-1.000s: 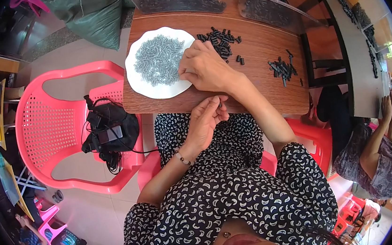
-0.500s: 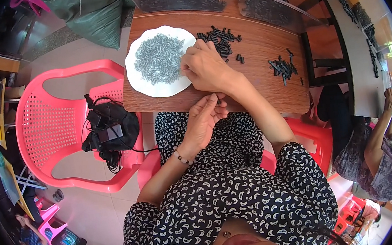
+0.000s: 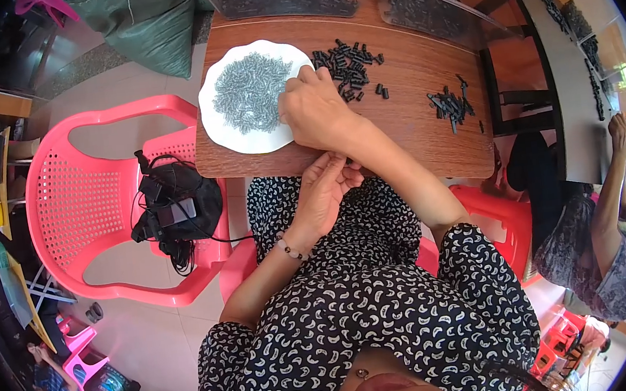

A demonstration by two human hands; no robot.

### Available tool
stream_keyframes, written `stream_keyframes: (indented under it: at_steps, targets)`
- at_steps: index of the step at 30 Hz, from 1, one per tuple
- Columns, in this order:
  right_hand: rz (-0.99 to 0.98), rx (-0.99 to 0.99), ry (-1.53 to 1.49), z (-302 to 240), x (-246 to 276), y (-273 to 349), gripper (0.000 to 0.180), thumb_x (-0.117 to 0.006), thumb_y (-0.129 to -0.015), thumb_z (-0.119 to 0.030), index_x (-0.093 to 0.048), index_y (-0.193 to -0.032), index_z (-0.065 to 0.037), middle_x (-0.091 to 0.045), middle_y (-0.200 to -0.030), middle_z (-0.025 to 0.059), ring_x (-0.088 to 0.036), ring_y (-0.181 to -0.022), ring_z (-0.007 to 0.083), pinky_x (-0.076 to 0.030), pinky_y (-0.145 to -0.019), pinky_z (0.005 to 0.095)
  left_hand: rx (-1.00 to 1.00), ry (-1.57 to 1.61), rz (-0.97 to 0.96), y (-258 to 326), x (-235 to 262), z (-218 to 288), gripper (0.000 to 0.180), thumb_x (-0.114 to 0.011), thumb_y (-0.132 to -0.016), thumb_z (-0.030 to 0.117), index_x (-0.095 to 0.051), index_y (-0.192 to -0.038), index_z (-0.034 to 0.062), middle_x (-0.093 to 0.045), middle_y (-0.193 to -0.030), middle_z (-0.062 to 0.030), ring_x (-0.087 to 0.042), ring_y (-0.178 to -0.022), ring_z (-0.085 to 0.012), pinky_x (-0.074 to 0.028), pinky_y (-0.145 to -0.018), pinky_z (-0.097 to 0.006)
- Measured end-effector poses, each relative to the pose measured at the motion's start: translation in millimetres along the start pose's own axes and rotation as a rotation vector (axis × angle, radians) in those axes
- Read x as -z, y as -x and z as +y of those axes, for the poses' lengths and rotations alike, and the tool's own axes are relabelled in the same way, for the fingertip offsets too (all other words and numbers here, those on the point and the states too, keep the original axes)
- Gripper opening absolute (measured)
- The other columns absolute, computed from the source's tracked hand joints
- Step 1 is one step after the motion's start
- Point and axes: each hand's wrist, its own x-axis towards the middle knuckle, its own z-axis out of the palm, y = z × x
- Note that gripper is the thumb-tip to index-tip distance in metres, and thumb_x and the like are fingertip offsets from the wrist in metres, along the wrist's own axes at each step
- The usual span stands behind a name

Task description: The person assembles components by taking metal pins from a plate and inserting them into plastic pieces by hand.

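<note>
- Two hands are at work at the near edge of a brown wooden tabletop (image 3: 410, 111), and the step in hand looks like picking one small grey part to join to a piece already held.
- The right hand (image 3: 318, 112) lies across the right rim of a white plate (image 3: 217, 125), knuckles up, fingers curled down onto the heap of grey screws (image 3: 250, 88); whether a screw is pinched I cannot tell, as the fingertips are hidden under the hand.
- The left hand (image 3: 324, 194) sits below the tabletop edge, over the lap, fingers drawn close together as if nipping a tiny dark piece; the piece itself is too small to make out.
- Individual screws in the heap lie every way, so no common long axis shows; the heap itself runs slantwise across the plate.
- Small black parts (image 3: 349, 64) lie scattered just beyond the right hand, with a second cluster (image 3: 451, 103) well apart to the right, pieces pointing in mixed directions.
- Next, by my judgement, one screw has to be lifted free of the heap and turned tip-first toward the left hand.
- A pink plastic chair (image 3: 96, 216) stands to the left, carrying a black device with cables (image 3: 175, 209).
</note>
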Motion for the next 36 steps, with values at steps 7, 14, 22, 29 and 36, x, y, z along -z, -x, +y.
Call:
stream_keyframes:
  at_steps: [7, 14, 22, 29, 36]
  targets:
    - [0.079, 0.000, -0.047, 3, -7, 8, 0.008, -0.062, -0.076, -0.010, -0.066, -0.078, -0.004, -0.063, -0.086, 0.0124, -0.051, -0.090, 0.0298, -0.036, -0.080, 0.0398, -0.005, -0.004, -0.008, 0, 2, 0, 0.020, -0.056, -0.097, 0.022, -0.063, -0.106, 0.0046, -0.065, -0.090, -0.0040, -0.061, -0.078, -0.0118, -0.050, -0.074, -0.026]
    - [0.065, -0.062, -0.539, 17, 33, 28, 0.007, -0.064, -0.081, -0.009, -0.065, -0.084, -0.003, -0.064, -0.090, 0.0121, -0.053, -0.089, 0.0295, -0.041, -0.080, 0.0384, -0.005, 0.138, 0.088, 3, 3, 6, 0.022, -0.058, -0.096, 0.026, -0.063, -0.109, 0.0090, -0.067, -0.096, -0.0043, -0.063, -0.080, -0.0123, -0.051, -0.075, -0.026]
    - [0.029, -0.082, -0.657, 23, 59, 72, 0.007, -0.065, -0.081, -0.009, -0.062, -0.084, -0.003, -0.060, -0.081, 0.0100, -0.051, -0.086, 0.0265, -0.041, -0.081, 0.0360, -0.060, 0.290, 0.119, 3, 4, 13, 0.031, -0.062, -0.092, 0.033, -0.059, -0.116, 0.0124, -0.063, -0.106, 0.0006, -0.059, -0.095, -0.0112, -0.049, -0.085, -0.027]
    - [0.001, -0.114, -0.575, 19, 67, 89, 0.008, -0.066, -0.080, -0.009, -0.062, -0.084, -0.004, -0.058, -0.080, 0.0106, -0.049, -0.086, 0.0281, -0.038, -0.085, 0.0371, -0.029, 0.345, 0.091, 2, 5, 2, 0.037, -0.068, -0.087, 0.032, -0.058, -0.118, 0.0143, -0.060, -0.106, 0.0016, -0.055, -0.102, -0.0121, -0.047, -0.090, -0.029]
    - [0.031, -0.103, -0.569, 19, 62, 96, 0.007, -0.065, -0.078, -0.008, -0.061, -0.083, -0.004, -0.058, -0.081, 0.0104, -0.049, -0.086, 0.0287, -0.038, -0.084, 0.0378, -0.029, 0.314, 0.113, 2, 1, 0, 0.036, -0.068, -0.087, 0.032, -0.059, -0.117, 0.0130, -0.062, -0.102, 0.0015, -0.057, -0.100, -0.0119, -0.047, -0.090, -0.029]
